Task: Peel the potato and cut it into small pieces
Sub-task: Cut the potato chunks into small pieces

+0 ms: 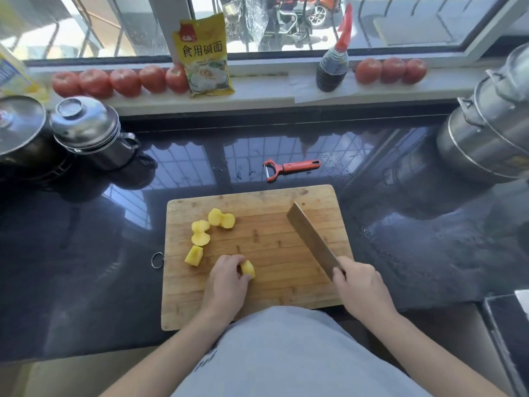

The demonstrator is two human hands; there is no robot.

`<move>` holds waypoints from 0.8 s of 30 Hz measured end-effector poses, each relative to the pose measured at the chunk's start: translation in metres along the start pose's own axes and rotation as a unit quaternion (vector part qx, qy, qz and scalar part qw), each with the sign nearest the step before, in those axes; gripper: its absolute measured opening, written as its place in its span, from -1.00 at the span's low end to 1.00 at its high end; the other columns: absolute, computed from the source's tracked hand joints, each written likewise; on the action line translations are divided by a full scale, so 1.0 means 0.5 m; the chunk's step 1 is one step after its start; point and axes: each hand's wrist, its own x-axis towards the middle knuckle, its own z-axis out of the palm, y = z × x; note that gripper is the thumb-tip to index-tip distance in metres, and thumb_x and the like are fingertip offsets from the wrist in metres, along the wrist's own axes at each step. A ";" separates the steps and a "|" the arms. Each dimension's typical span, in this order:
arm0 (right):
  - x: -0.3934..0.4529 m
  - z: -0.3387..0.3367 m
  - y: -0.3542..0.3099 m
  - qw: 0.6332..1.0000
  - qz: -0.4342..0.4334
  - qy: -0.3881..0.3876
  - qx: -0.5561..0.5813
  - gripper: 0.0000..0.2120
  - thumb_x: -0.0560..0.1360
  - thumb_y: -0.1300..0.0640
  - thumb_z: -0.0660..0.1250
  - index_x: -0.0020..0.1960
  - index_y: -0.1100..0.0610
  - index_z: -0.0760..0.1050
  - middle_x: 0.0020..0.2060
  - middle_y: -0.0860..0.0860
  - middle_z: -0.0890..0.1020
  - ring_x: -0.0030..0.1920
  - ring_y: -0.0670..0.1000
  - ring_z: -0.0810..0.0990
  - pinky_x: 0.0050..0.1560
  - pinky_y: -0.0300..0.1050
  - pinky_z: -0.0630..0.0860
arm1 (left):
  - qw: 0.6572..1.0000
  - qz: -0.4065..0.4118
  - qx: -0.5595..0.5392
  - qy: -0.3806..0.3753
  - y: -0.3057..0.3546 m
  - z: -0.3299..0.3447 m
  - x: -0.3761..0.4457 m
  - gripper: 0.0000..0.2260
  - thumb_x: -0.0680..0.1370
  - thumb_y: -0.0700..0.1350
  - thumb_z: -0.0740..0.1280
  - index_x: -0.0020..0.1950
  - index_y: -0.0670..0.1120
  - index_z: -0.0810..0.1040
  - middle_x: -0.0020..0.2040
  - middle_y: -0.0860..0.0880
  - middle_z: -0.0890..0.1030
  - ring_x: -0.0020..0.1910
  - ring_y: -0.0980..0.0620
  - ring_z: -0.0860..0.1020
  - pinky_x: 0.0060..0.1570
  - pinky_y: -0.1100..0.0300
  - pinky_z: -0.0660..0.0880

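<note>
Left hand point(226, 282) pinches potato piece point(248, 269) mid-board | right hand point(360, 285) grips cleaver point(312, 239) — blade raised

Yellow potato pieces point(200, 237), tan wooden board point(274, 287), red peeler point(289, 168), black counter point(86, 267)

Left hand point(226, 282) pinching, right hand point(360, 285) gripping, forearms converging

Your left hand point(226, 279) covers the near side of the potato piece point(248, 269) it pinches, so you cannot tell that piece's full shape. Your right hand point(359, 285) hides the whole handle of the knife point(312, 239). Your shirt point(286, 353) covers the near edge of the cutting board point(257, 293). The steel pot point(492, 127) at right and the dark lidded pot point(20, 130) at left are cut off by the picture's edges.
</note>
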 end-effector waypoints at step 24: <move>-0.019 -0.011 -0.038 0.982 0.041 0.002 0.185 -0.65 0.57 0.19 0.21 -0.37 0.06 0.25 -0.50 0.09 0.53 -0.38 0.15 0.55 -0.36 0.05 0.48 | 0.887 0.224 0.401 0.051 0.004 -0.152 0.200 -0.71 0.61 -0.02 0.34 0.31 -0.09 0.55 0.32 -0.15 0.56 0.35 -0.24 0.47 0.42 -0.20 0.37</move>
